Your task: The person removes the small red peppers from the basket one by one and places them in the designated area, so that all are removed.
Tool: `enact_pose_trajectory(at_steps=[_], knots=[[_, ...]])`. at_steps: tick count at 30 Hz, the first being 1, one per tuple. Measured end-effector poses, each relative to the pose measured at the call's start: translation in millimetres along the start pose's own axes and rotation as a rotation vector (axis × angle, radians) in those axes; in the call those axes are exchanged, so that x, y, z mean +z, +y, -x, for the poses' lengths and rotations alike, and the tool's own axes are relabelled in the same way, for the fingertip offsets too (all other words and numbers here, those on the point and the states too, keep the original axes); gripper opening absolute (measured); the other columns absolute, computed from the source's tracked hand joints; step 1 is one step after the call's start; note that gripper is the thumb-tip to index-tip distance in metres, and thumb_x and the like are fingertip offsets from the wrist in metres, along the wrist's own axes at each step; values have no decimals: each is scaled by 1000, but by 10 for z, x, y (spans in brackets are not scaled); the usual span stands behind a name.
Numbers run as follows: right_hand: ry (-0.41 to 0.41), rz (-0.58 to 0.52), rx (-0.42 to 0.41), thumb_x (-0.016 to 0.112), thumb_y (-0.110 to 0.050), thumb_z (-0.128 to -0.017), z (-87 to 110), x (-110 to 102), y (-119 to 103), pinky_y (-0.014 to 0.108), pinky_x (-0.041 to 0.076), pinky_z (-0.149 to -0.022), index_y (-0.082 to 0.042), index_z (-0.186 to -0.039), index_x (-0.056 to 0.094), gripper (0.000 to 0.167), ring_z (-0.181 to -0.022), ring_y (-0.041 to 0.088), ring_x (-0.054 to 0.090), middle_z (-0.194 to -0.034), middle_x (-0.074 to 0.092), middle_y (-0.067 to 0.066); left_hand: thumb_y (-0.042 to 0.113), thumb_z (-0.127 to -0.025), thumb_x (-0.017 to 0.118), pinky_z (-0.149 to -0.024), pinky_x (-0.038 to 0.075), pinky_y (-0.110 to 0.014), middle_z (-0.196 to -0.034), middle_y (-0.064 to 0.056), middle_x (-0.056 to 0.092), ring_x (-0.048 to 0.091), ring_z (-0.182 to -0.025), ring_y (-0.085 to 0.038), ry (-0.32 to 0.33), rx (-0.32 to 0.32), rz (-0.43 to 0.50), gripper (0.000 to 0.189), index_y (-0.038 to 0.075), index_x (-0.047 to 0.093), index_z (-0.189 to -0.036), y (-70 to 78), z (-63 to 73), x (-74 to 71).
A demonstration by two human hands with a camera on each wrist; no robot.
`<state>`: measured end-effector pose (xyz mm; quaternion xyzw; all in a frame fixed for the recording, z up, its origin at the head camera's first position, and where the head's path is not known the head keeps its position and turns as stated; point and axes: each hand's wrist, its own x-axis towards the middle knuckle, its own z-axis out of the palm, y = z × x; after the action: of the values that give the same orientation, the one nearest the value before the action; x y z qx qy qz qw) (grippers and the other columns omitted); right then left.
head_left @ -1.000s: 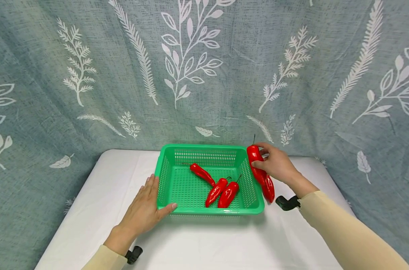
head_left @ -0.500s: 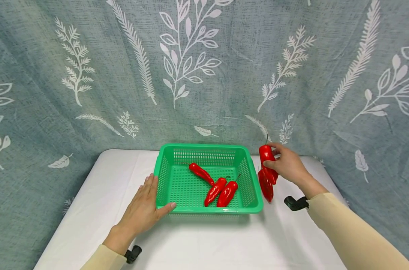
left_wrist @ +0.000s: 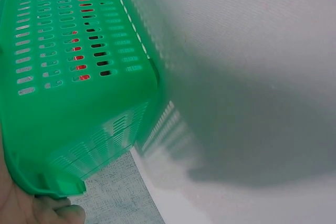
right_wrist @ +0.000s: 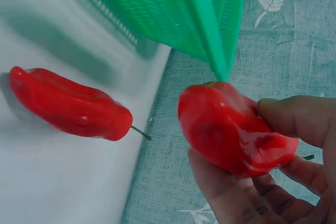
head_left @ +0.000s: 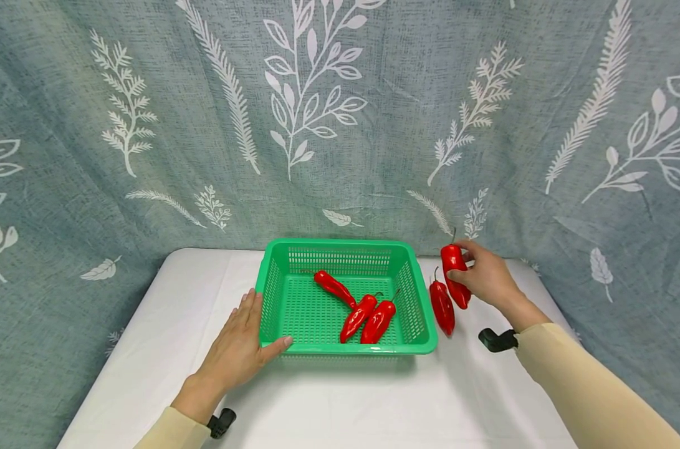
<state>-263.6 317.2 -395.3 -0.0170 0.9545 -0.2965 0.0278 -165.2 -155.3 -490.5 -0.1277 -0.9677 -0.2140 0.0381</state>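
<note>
My right hand pinches a glossy red chili pepper between thumb and fingers, to the right of the green basket. Its thin stem points up in the head view; in the right wrist view this pepper appears thick end-on. A second red pepper lies on the table between the basket and the held one. My left hand rests at the basket's near left corner, fingers straight along the left side and thumb over the front rim. Inside the basket lie three red peppers, two of them close together.
A white cloth covers the table. Directly behind it hangs a grey-green curtain with white leaf patterns. In the left wrist view the basket's slotted side wall fills the upper left.
My right hand has moved the pepper to the right, away from the basket's right rim, uncovering the pepper lying on the table. The left hand stays in place.
</note>
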Motion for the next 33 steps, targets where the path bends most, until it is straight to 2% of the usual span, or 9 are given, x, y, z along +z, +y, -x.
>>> enact_pose_trajectory(at_steps=[14,24,33], knots=[[47,64,9,72,-18,-96,-28,108,210,44,65,-68,3,-155,42,69,-102,46,68,-130,58,33,73,-97,57,-129,23,-59,-174,-26,13,15,-163,-41,-7,-4,1,114,-10,17,-164,2,6,-4],[2,78,118,73,-18,-97,-45,231,422,44,66,-70,4,-157,38,73,-108,48,66,-137,53,36,74,-98,56,-129,22,-59,-175,-25,12,13,-163,-41,-19,-8,8,114,-9,15,-165,20,12,-34],[-18,105,196,75,-20,-96,-86,366,645,35,61,-65,3,-155,40,73,-99,40,69,-130,58,34,75,-97,54,-129,22,-59,-175,-25,11,13,-163,-40,-24,-11,21,115,-9,14,-165,19,16,-32]])
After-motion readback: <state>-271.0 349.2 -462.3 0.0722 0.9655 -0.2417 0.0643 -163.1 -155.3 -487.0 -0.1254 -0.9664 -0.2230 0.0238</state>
